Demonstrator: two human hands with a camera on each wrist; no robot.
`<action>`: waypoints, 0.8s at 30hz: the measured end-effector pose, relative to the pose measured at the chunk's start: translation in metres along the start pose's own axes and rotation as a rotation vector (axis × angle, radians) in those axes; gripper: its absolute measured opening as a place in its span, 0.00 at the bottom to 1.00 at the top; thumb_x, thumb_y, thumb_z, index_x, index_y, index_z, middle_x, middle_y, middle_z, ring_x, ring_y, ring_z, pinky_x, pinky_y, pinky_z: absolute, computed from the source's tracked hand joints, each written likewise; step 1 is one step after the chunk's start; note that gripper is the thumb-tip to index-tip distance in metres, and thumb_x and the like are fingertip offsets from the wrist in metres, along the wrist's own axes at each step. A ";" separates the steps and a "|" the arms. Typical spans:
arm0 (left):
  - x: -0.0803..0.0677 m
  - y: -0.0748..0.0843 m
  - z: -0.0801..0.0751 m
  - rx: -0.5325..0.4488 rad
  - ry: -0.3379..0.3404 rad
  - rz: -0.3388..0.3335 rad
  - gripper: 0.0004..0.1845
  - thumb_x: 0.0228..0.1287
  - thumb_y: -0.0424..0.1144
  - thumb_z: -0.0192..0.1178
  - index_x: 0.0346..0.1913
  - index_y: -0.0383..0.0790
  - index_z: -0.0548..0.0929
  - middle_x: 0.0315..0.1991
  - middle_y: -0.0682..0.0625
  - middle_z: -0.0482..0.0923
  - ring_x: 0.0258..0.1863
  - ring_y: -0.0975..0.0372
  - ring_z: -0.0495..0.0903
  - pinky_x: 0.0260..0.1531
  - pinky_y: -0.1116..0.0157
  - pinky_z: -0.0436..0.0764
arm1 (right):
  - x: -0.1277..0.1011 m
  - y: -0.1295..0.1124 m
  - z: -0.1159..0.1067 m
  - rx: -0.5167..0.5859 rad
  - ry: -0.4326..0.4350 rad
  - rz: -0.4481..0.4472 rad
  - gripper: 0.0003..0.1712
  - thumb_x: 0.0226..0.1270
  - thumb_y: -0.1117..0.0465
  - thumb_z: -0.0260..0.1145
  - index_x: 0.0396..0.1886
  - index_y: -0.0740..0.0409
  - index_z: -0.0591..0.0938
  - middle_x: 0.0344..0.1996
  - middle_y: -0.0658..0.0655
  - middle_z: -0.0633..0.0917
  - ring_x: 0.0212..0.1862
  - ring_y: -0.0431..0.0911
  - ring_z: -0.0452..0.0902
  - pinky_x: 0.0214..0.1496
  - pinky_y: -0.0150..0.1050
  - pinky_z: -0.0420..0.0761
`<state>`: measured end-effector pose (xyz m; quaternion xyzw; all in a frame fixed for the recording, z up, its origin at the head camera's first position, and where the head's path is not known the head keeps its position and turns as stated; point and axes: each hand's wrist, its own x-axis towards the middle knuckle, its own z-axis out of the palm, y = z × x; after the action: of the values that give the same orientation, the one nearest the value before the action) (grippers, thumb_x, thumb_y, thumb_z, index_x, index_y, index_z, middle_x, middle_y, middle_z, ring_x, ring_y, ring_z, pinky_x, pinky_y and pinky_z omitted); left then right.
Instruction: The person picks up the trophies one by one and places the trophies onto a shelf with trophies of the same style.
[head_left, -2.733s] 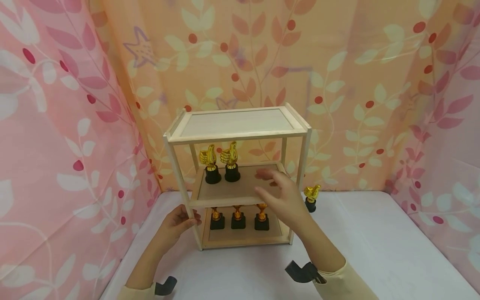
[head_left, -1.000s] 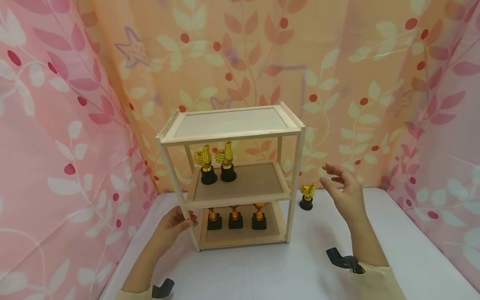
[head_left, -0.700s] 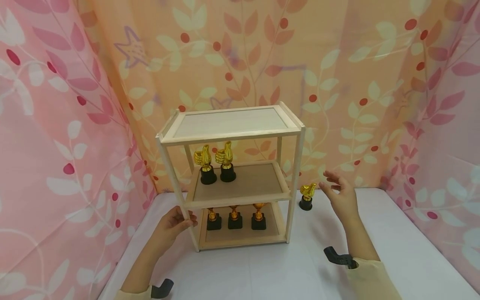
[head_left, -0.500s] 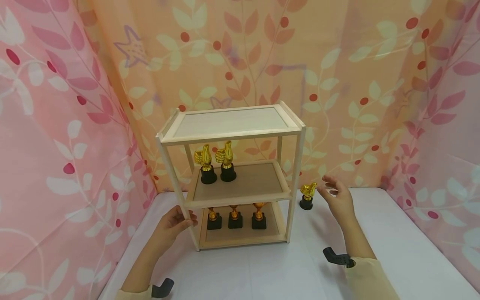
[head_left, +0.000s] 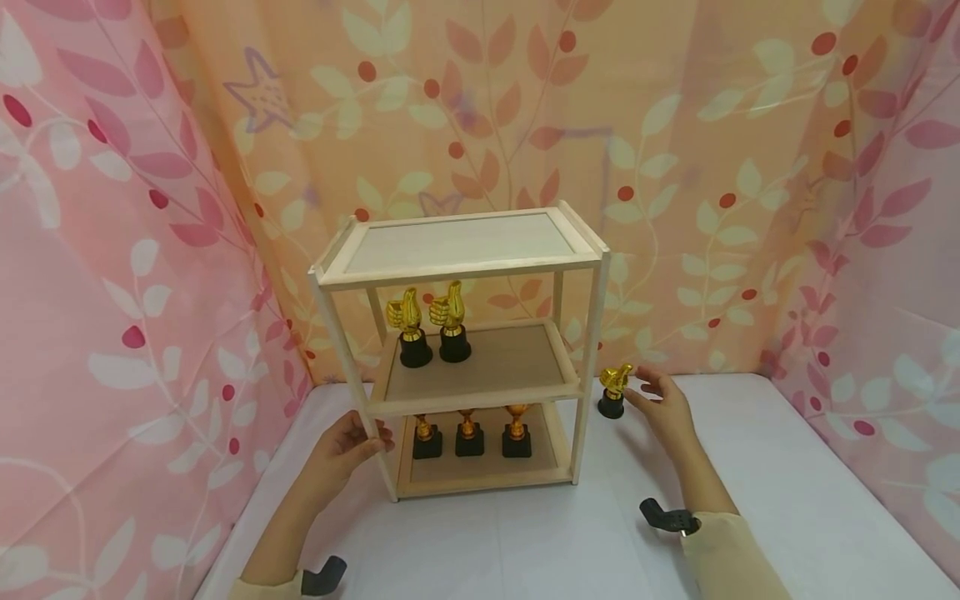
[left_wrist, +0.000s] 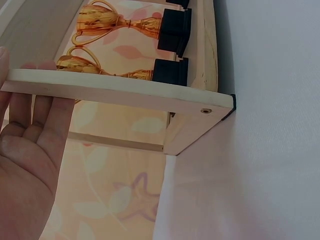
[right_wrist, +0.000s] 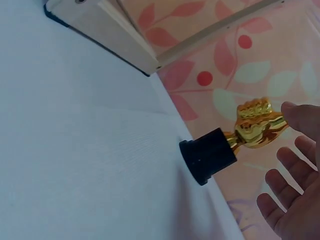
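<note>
A three-tier wooden shelf (head_left: 465, 268) stands on the white-covered table. My left hand (head_left: 341, 458) holds its front left post, fingers curled round the wood as the left wrist view (left_wrist: 30, 150) shows. To the right of the shelf stands a gold thumbs-up trophy (head_left: 613, 392) on a black round base. My right hand (head_left: 663, 410) is beside it with fingers loosely spread. In the right wrist view, the thumb lies by the tip of the trophy (right_wrist: 257, 125); whether it touches I cannot tell.
Two more thumbs-up trophies (head_left: 452, 323) stand upright on the left of the middle tier. Three gold cup trophies (head_left: 470, 437) with black square bases line the bottom tier, their tops hidden. Patterned cloth (head_left: 675, 167) encloses the back and sides.
My right hand has gone from the middle tier out to the right, then down and in towards the lone thumbs-up trophy. The left hand keeps its hold on the post.
</note>
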<state>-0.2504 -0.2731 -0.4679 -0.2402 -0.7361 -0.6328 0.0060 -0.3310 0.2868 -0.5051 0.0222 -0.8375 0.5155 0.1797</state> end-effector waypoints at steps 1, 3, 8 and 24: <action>0.000 0.000 0.000 0.001 0.001 -0.001 0.12 0.75 0.28 0.58 0.54 0.26 0.71 0.48 0.38 0.81 0.48 0.58 0.87 0.56 0.67 0.83 | 0.000 0.002 0.002 -0.001 -0.010 0.001 0.35 0.71 0.56 0.70 0.72 0.65 0.70 0.68 0.67 0.76 0.66 0.64 0.72 0.54 0.25 0.71; -0.001 0.000 -0.001 0.000 0.001 -0.002 0.12 0.75 0.29 0.57 0.54 0.26 0.71 0.48 0.38 0.81 0.48 0.58 0.87 0.56 0.67 0.83 | 0.001 0.006 0.005 0.004 -0.028 0.006 0.35 0.71 0.57 0.71 0.72 0.66 0.70 0.68 0.68 0.75 0.66 0.65 0.72 0.52 0.22 0.71; -0.002 0.000 -0.001 -0.005 0.006 0.000 0.12 0.74 0.28 0.58 0.54 0.26 0.71 0.48 0.38 0.81 0.48 0.58 0.87 0.56 0.67 0.83 | 0.001 0.016 0.014 -0.001 -0.069 0.052 0.36 0.71 0.56 0.71 0.72 0.65 0.69 0.69 0.68 0.74 0.66 0.65 0.72 0.57 0.32 0.76; -0.001 0.000 0.001 -0.010 0.008 0.013 0.12 0.74 0.27 0.58 0.54 0.26 0.71 0.47 0.39 0.81 0.48 0.58 0.87 0.56 0.66 0.84 | -0.004 0.024 0.029 0.003 -0.120 0.237 0.38 0.73 0.54 0.69 0.76 0.62 0.66 0.73 0.68 0.69 0.71 0.64 0.67 0.67 0.55 0.73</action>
<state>-0.2489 -0.2730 -0.4681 -0.2425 -0.7312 -0.6375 0.0117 -0.3404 0.2717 -0.5384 -0.0460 -0.8426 0.5323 0.0671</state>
